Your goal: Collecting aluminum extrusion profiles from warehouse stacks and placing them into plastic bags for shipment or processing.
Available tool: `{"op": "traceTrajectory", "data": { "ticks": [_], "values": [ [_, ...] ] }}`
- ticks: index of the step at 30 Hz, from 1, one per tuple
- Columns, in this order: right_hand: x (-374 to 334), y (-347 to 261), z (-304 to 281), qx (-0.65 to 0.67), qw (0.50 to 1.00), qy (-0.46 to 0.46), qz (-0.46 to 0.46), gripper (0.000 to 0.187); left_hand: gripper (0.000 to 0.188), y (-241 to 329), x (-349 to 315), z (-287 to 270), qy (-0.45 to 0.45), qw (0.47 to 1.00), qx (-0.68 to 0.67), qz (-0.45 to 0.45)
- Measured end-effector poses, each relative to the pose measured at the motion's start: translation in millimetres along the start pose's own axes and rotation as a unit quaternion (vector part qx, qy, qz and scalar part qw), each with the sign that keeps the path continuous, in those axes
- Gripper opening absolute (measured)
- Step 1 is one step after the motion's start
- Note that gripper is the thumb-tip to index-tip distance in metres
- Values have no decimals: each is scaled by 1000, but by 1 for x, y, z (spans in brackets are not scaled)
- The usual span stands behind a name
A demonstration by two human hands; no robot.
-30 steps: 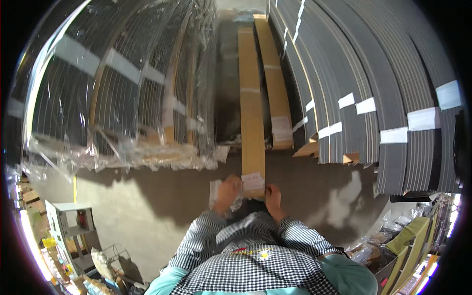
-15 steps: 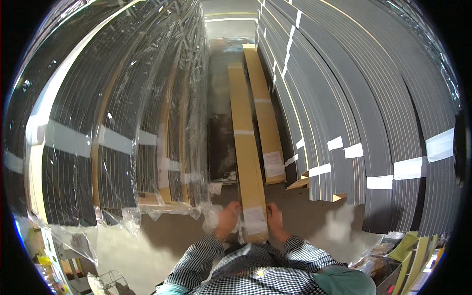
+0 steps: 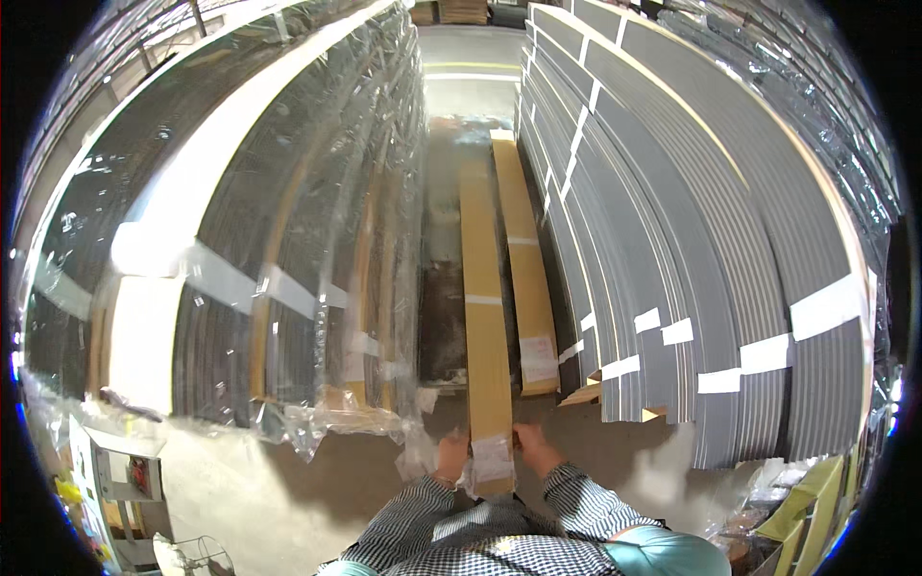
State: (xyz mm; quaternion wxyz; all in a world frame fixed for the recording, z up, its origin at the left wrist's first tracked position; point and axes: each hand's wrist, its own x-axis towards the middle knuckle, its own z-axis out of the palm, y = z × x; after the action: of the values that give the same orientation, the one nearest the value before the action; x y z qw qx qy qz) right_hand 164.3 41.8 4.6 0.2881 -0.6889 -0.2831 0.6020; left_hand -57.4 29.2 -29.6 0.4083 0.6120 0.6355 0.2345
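Observation:
A long, narrow tan cardboard bundle (image 3: 487,374) stretches away from my body down the aisle, with a white band around it and a white paper sheet (image 3: 494,459) on its near end. My left hand (image 3: 453,455) is closed at the left edge of that end, its fingertips partly hidden. On the opposite edge, my right hand (image 3: 538,448) grips with bent fingers, slightly farther from me. A second tan bundle (image 3: 526,288) lies alongside to the right, also banded and bearing a white sheet.
Tall stacks of dark boards in clear plastic film (image 3: 288,288) line the left side. Grey board stacks (image 3: 663,250) with white labels form the right side. A white shelf unit (image 3: 120,470) and a wire basket (image 3: 204,555) stand at lower left; yellowish boards (image 3: 805,504) lean at lower right.
My view has tilted up, so the stacks and bundles sit lower in the picture and more floor shows at the far end. Both hands remain at the near end of the bundle.

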Motion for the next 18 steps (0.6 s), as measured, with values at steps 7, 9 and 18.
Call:
{"op": "traceTrajectory", "data": {
  "ticks": [7, 9, 18],
  "values": [
    [39, -21, 9, -140, 971, 115, -154, 22, 10, 57, 20, -50, -25, 968, 193, 158],
    [-2, -80, 23, 183, 962, 104, -175, 23, 11, 84, 24, -61, 41, 957, 244, 153],
    [-195, -130, 48, 229, 895, 85, -372, 24, 34, 155, -102, -121, 96, 906, -404, 85]
  ]
}}
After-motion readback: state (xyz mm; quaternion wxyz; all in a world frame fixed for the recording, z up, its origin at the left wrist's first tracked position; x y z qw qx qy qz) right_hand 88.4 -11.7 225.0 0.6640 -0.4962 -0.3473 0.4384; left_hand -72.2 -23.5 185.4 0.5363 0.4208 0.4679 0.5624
